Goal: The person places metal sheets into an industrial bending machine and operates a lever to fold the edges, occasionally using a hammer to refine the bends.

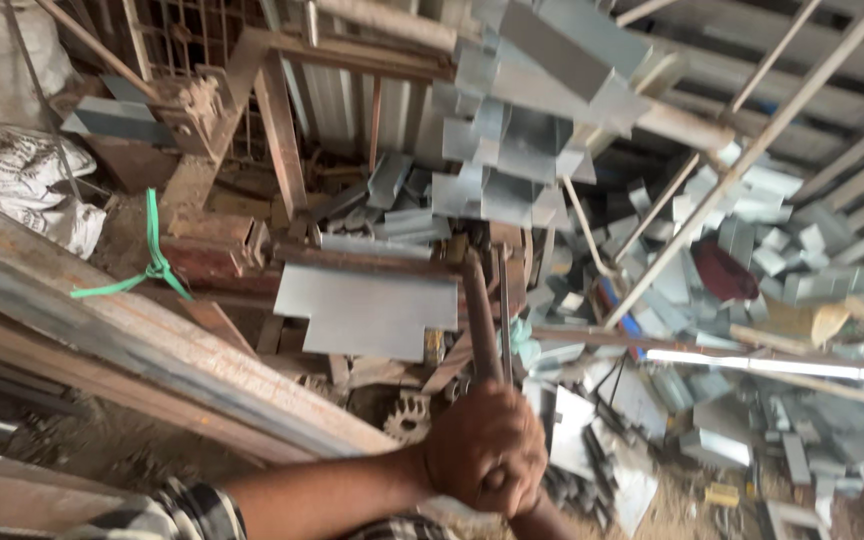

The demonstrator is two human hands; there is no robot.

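Near the camera, both hands (487, 450) overlapped, fingers clamped around the lower end of a rusty lever handle (479, 312). The handle rose toward a flat notched metal sheet (364, 310) on the press, folded sheet pieces (512, 150) stacked beyond.

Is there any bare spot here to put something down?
Barely. The flat grey metal sheet clamped in the rusty bending frame is bare on top, and a dirt strip lies below the long rusty beam. Right of the hands gripping the lever, bent grey pieces crowd everything.
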